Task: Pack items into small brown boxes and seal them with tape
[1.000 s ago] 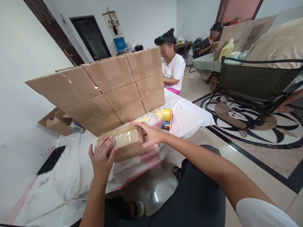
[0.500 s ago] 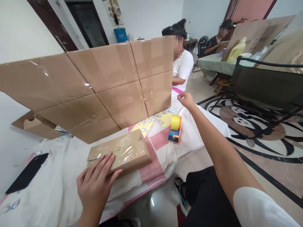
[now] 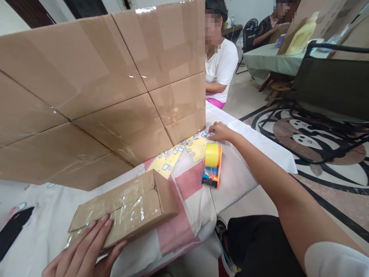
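Observation:
My left hand [image 3: 83, 250] lies with its fingers stretched flat on top of a closed cardboard box [image 3: 129, 207], near the box's left end, the thumb at its front side. Shiny clear tape covers the box's top. Further off, my right hand [image 3: 221, 132] is low over the cloth beside the lower right corner of a standing cardboard panel [image 3: 121, 104]. Its fingers are bent and apart, and I see nothing between them. Just in front of that hand is a tape dispenser [image 3: 211, 173], orange and blue, carrying a yellow roll of tape [image 3: 212, 154].
A patterned cloth [image 3: 190, 207] covers the surface under the box. Behind the panel sits a person in a white shirt [image 3: 226, 65]. At the right are a folding chair [image 3: 334, 88] and another table [image 3: 265, 57] bearing a yellow jug [image 3: 301, 36]. A dark flat object [image 3: 14, 231] lies far left.
My right hand has come down toward the cloth near the panel's corner. My view has shifted, so the panel looks larger and the box sits lower left. The left hand stays on the box.

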A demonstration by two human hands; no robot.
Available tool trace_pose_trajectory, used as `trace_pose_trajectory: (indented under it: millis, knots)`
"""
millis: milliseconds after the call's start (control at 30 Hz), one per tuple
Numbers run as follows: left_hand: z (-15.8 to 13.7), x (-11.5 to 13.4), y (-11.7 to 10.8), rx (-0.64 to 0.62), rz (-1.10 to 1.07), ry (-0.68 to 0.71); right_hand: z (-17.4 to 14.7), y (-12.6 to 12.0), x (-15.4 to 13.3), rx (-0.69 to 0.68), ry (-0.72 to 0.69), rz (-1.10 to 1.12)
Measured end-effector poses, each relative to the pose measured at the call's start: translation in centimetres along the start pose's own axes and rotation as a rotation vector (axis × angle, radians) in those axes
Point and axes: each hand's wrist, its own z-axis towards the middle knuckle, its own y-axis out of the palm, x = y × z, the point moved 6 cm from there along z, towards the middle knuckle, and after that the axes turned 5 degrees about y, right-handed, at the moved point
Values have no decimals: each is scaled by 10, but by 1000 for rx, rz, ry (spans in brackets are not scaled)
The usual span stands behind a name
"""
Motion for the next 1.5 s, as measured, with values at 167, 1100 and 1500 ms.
trace_pose_trajectory:
  millis: [167, 1100, 1500]
  knots:
    - [-2, -1, 1, 10, -7, 4, 4, 1, -11, 72, -24, -17]
    - [-2, 0, 1, 119, -7, 44, -10, 0, -9, 57, 41, -9]
    - [-1, 1, 0, 132, -10, 57, -19, -3, -8, 65, -49, -63]
